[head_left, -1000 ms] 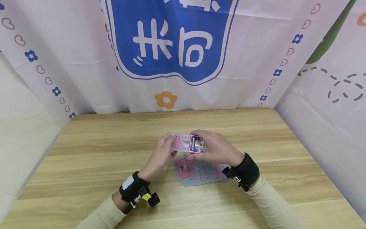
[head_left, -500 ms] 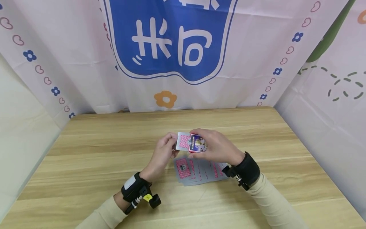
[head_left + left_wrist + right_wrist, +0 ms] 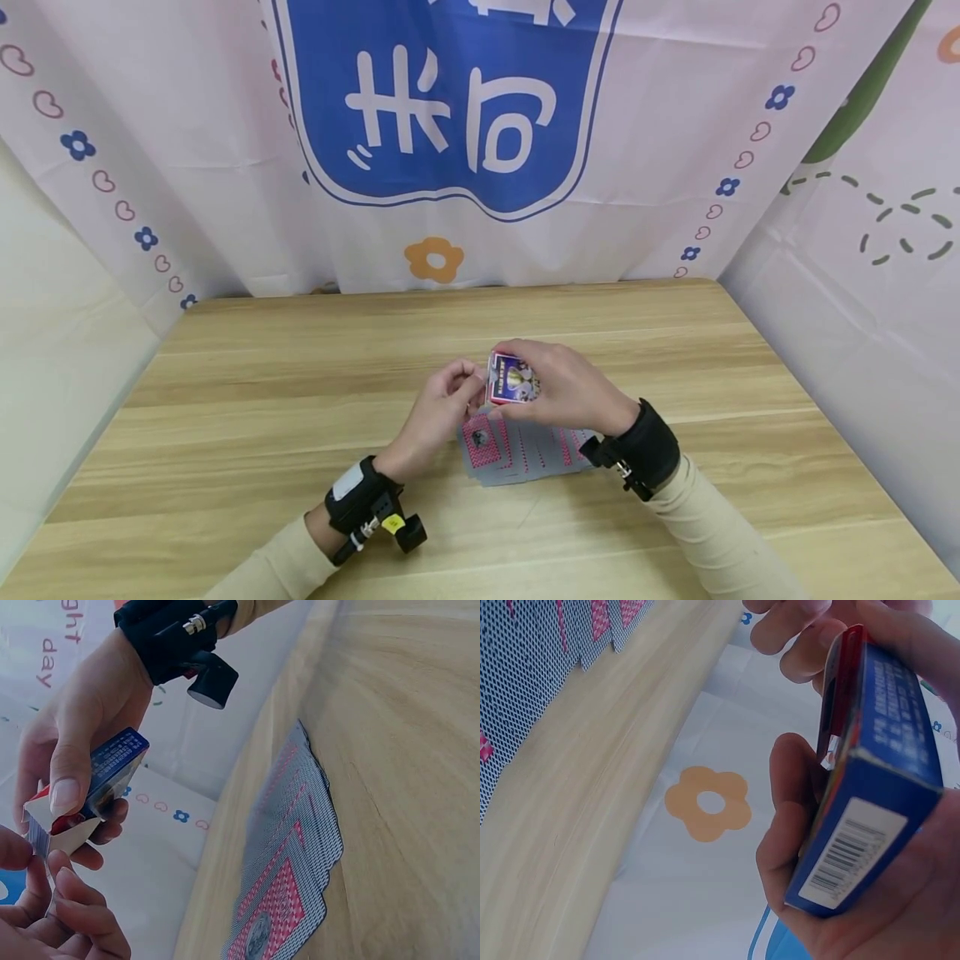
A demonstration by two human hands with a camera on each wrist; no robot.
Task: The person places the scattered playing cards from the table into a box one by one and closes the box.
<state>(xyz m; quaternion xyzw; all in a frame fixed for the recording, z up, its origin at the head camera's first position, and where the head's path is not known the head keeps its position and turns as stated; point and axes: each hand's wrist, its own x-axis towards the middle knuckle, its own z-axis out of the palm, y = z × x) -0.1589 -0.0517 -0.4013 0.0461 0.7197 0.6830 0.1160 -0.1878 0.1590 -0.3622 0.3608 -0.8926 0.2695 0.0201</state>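
My right hand (image 3: 562,385) grips a small blue and red playing-card box (image 3: 513,379) over the table. Its barcode end faces the right wrist view, where the right-hand fingers (image 3: 784,825) curl round it. At the opposite end, the left hand (image 3: 442,408) has curled fingers and thumb against the box mouth. The left wrist view shows a white side flap (image 3: 75,837) standing out, and card edges (image 3: 39,838) in the mouth. Those left fingers pinch a thin edge there, seemingly the lid flap. Below lies a fanned row of playing cards (image 3: 517,454), their red-checked backs up.
The wooden table (image 3: 300,358) carries the fanned cards near its middle. Behind it hangs a white curtain (image 3: 660,167) with a blue emblem, and pale cloth borders both sides. Each wrist wears a black strap with a camera, the left camera (image 3: 411,533) jutting toward the tabletop.
The cards that stuck out of the box have slid into it. My left hand has moved slightly right to the box mouth, its fingers more curled. The right hand has barely moved.
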